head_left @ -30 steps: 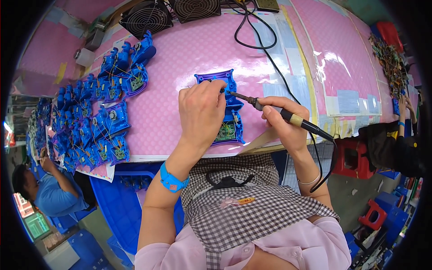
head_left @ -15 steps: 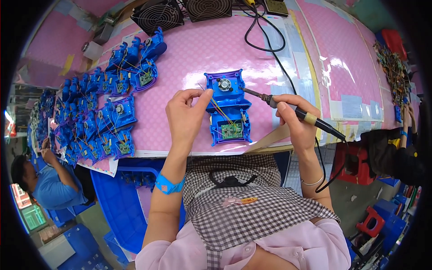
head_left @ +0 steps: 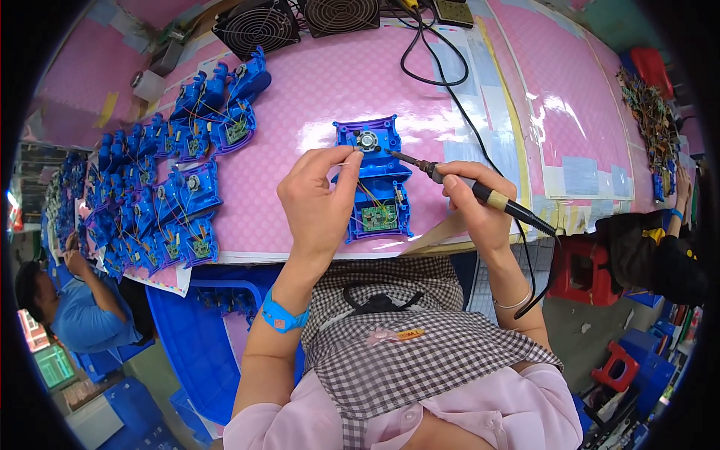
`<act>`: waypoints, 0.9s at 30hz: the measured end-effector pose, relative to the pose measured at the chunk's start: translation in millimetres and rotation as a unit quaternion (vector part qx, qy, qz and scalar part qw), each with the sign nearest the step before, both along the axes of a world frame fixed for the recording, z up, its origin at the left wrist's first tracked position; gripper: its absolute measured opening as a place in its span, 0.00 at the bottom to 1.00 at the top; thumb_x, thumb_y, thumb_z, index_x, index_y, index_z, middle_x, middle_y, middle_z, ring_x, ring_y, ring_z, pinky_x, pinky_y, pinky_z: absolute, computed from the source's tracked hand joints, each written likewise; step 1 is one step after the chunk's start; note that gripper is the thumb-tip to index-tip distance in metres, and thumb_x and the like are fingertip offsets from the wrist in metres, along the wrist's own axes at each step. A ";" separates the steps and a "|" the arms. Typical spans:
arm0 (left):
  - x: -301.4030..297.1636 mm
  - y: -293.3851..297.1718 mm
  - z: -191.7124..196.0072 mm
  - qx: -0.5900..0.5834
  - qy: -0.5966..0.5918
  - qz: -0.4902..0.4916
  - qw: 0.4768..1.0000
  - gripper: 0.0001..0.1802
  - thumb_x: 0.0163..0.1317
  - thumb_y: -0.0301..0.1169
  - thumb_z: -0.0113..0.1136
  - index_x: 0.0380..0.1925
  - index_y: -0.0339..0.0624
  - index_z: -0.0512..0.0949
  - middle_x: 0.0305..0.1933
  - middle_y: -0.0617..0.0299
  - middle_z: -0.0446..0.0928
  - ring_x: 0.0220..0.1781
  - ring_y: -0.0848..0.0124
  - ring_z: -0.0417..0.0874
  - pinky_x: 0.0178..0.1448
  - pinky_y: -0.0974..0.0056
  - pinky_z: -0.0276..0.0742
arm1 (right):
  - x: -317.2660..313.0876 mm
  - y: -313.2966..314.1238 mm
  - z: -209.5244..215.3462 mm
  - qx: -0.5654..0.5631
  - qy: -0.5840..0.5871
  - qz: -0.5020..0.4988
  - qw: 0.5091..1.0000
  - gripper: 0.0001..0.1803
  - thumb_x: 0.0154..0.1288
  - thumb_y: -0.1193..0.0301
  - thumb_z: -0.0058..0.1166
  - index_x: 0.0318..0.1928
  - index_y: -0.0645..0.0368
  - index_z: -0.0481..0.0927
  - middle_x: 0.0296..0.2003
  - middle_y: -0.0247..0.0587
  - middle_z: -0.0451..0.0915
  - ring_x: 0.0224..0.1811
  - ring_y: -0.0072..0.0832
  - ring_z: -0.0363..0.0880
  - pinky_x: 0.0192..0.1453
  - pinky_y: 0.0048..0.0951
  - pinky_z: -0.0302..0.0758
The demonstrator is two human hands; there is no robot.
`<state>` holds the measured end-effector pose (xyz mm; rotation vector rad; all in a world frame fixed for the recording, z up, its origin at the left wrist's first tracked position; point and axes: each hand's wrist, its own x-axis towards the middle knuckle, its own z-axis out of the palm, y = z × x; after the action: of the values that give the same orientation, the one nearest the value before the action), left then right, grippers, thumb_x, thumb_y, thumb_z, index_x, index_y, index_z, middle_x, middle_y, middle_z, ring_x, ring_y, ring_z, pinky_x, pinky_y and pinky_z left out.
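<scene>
Covering the table [head_left: 465,90], a pink mat; the right hand [head_left: 480,206] grips an iron [head_left: 465,184] pointing left at the housing [head_left: 375,180]; the left hand [head_left: 319,202] pinches wire.

The scene is brightly and evenly lit from overhead, with white glare patches on the glossy pink table [head_left: 480,82], strongest just left of the blue housing [head_left: 375,180] and along the taped strips to the right. Shadows are soft and short (barely any under the hands). The centre is sharp; the fisheye bends straight edges toward the rim, where detail smears and a black vignette closes the corners.
</scene>
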<state>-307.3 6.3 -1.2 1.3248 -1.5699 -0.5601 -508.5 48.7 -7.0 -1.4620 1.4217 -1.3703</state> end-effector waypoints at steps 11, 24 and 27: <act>-3.1 -11.4 -0.4 0.050 -0.141 -0.109 0.983 0.06 0.53 0.25 0.64 0.31 0.37 0.83 0.30 0.56 0.81 0.27 0.68 0.80 0.30 0.66 0.74 | -3.1 1.4 0.6 -0.012 0.002 0.006 1.000 0.09 0.59 0.75 0.57 0.40 0.65 0.84 0.26 0.36 0.81 0.22 0.15 0.74 0.25 0.16 0.68; -5.9 -13.9 -1.9 0.072 -0.177 -0.111 0.975 0.06 0.54 0.27 0.60 0.31 0.39 0.83 0.29 0.52 0.78 0.31 0.56 0.80 0.37 0.55 0.74 | -3.5 0.8 0.3 -0.025 0.006 0.006 1.000 0.10 0.59 0.75 0.56 0.40 0.65 0.84 0.25 0.36 0.80 0.22 0.15 0.73 0.25 0.16 0.68; -6.4 -13.7 -1.9 0.072 -0.178 -0.109 0.975 0.06 0.54 0.27 0.60 0.30 0.39 0.83 0.29 0.52 0.78 0.32 0.56 0.80 0.37 0.55 0.74 | -3.4 1.6 1.2 -0.018 0.006 0.007 1.000 0.10 0.59 0.75 0.56 0.40 0.65 0.84 0.25 0.36 0.80 0.22 0.15 0.73 0.25 0.16 0.68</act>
<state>-313.7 -7.4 -3.0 1.4267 -2.0189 -0.6038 -511.9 50.3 -5.8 -1.5037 1.3979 -1.3868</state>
